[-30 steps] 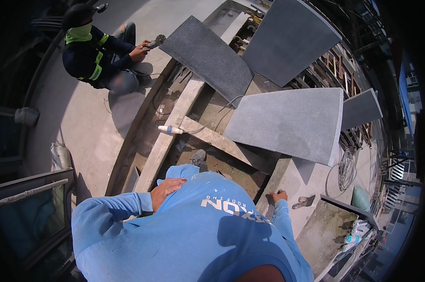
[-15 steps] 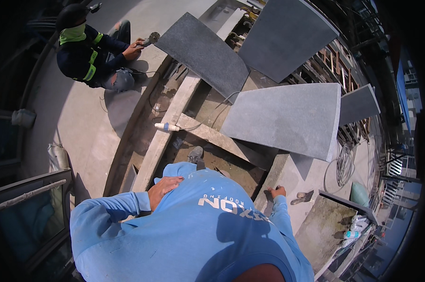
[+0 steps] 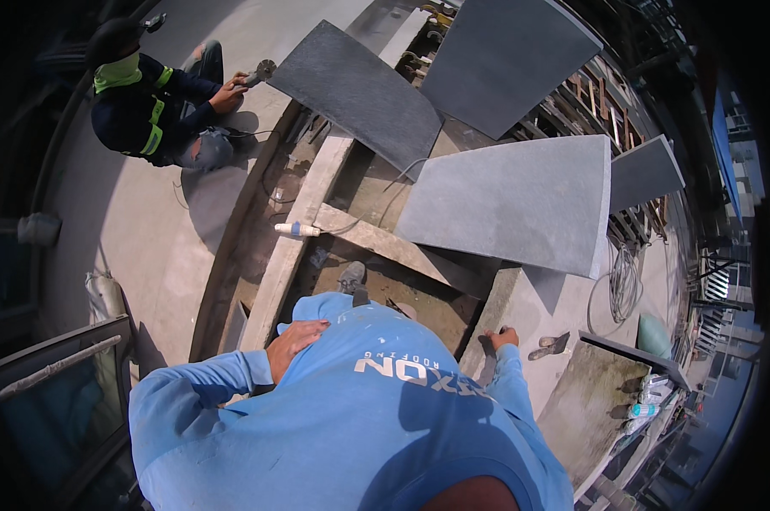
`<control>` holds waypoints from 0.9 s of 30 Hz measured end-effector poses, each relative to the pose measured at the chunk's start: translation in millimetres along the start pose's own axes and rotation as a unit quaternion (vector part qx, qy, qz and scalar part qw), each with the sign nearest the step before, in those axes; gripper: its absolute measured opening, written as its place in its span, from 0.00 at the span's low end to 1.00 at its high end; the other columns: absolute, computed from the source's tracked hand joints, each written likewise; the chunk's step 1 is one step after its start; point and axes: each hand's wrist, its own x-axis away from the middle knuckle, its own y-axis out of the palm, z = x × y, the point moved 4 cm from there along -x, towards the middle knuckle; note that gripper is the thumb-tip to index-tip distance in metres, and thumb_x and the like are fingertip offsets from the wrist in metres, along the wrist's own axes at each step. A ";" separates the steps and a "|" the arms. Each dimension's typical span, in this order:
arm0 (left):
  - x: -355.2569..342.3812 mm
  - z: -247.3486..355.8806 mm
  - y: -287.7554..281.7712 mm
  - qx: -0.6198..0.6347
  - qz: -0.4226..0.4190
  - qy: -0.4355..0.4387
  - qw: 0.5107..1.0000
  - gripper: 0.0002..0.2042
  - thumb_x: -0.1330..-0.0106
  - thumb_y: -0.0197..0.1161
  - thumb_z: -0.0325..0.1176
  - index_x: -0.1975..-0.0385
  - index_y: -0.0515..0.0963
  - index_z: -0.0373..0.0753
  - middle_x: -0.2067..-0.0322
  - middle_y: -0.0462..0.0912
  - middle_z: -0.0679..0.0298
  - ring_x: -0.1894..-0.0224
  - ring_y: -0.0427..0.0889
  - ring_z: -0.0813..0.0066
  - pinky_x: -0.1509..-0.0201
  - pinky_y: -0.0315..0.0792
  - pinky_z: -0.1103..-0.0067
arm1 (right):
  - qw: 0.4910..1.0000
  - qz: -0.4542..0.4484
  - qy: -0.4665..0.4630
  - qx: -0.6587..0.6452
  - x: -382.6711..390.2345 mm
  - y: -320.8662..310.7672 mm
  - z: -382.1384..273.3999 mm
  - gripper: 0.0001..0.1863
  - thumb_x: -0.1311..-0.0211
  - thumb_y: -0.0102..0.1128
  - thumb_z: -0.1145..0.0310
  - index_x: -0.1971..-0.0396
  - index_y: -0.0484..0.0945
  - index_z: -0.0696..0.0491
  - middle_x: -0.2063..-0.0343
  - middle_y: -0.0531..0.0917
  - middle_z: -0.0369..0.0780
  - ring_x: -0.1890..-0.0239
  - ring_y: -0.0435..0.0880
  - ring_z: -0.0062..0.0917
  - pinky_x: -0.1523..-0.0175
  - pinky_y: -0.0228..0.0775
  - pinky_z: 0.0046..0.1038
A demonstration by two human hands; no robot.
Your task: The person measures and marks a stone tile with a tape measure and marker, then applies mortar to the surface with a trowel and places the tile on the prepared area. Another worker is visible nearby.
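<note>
My left hand (image 3: 294, 347) lies flat against the front of my light blue shirt (image 3: 385, 383), fingers stretched out. Lower right of the shirt, my right hand (image 3: 501, 338) is beside a concrete beam (image 3: 493, 311), its fingers curled in; whatever they hold, if anything, is too small to make out. One of my shoes (image 3: 352, 277) stands in the pit between the beams. Ahead of me a pale grey stone slab (image 3: 508, 200) lies across the beams, and a darker slab (image 3: 359, 94) is beyond it to the left.
At the far left a person (image 3: 159, 111) squats holding an angle grinder (image 3: 255, 75). A white and blue cable connector (image 3: 297, 229) lies on a beam. More slabs (image 3: 508, 64) stand at the back. To the right are coiled cable (image 3: 626, 285), gloves (image 3: 549, 346) and a bottle (image 3: 644, 410).
The whole view has shifted slightly, so the slabs and the other person appear a little farther left and up. Both my hands keep about the same pose.
</note>
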 end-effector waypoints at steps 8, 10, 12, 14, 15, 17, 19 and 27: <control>-3.5 3.3 0.5 -0.008 -0.003 -0.003 1.000 0.39 0.36 0.65 0.46 0.30 0.54 0.41 0.37 0.65 0.42 0.35 0.68 0.41 0.34 0.64 0.54 | 1.000 0.010 0.000 -0.003 0.0 2.3 2.9 0.44 0.59 0.80 0.49 0.45 0.76 0.64 0.48 0.82 0.55 0.44 0.81 0.46 0.38 0.72 0.37; -2.2 2.2 1.7 -0.005 -0.003 0.001 1.000 0.39 0.36 0.65 0.47 0.30 0.53 0.41 0.37 0.66 0.43 0.35 0.68 0.41 0.34 0.64 0.54 | 1.000 0.011 -0.004 -0.002 0.2 2.9 4.1 0.44 0.59 0.79 0.49 0.45 0.76 0.64 0.48 0.82 0.55 0.44 0.81 0.46 0.38 0.72 0.37; 2.7 -2.3 4.6 -0.005 -0.006 0.005 1.000 0.39 0.36 0.64 0.47 0.30 0.53 0.40 0.37 0.66 0.43 0.35 0.68 0.41 0.34 0.64 0.54 | 1.000 0.019 -0.010 -0.007 -0.3 4.2 6.3 0.44 0.58 0.79 0.49 0.46 0.77 0.64 0.49 0.82 0.55 0.44 0.81 0.46 0.37 0.72 0.37; 3.3 -1.4 4.9 -0.003 -0.005 0.007 1.000 0.39 0.36 0.64 0.47 0.29 0.53 0.41 0.37 0.66 0.43 0.35 0.69 0.41 0.34 0.64 0.54 | 1.000 0.016 -0.014 -0.020 0.4 2.4 2.1 0.44 0.58 0.79 0.49 0.45 0.76 0.65 0.47 0.82 0.55 0.42 0.80 0.45 0.36 0.71 0.36; 3.9 -0.9 4.8 -0.003 -0.004 0.008 1.000 0.39 0.36 0.63 0.47 0.29 0.53 0.41 0.37 0.66 0.43 0.35 0.69 0.41 0.34 0.64 0.54 | 0.999 0.014 -0.016 -0.026 1.2 2.2 1.0 0.44 0.58 0.79 0.49 0.45 0.76 0.65 0.47 0.82 0.54 0.42 0.80 0.45 0.36 0.71 0.36; 3.3 -1.6 4.3 0.004 -0.005 0.005 1.000 0.39 0.36 0.63 0.47 0.29 0.53 0.41 0.37 0.66 0.43 0.35 0.69 0.41 0.34 0.64 0.54 | 0.998 0.027 -0.028 -0.039 -0.4 5.8 8.6 0.45 0.58 0.79 0.49 0.44 0.76 0.65 0.45 0.81 0.54 0.40 0.79 0.45 0.34 0.69 0.35; 2.7 -1.4 3.1 0.006 -0.006 0.002 1.000 0.39 0.36 0.64 0.47 0.29 0.53 0.41 0.37 0.66 0.43 0.35 0.69 0.41 0.34 0.64 0.55 | 0.998 0.032 -0.038 -0.045 -1.4 9.4 14.7 0.45 0.58 0.79 0.50 0.43 0.75 0.65 0.44 0.80 0.54 0.38 0.77 0.44 0.33 0.68 0.34; 12.8 -12.2 7.4 0.008 -0.009 0.001 1.000 0.37 0.34 0.63 0.45 0.29 0.53 0.42 0.37 0.66 0.44 0.35 0.69 0.41 0.34 0.64 0.54 | 0.998 0.019 -0.024 -0.062 -3.5 12.3 17.7 0.46 0.57 0.79 0.51 0.41 0.74 0.66 0.39 0.76 0.54 0.34 0.74 0.41 0.30 0.63 0.32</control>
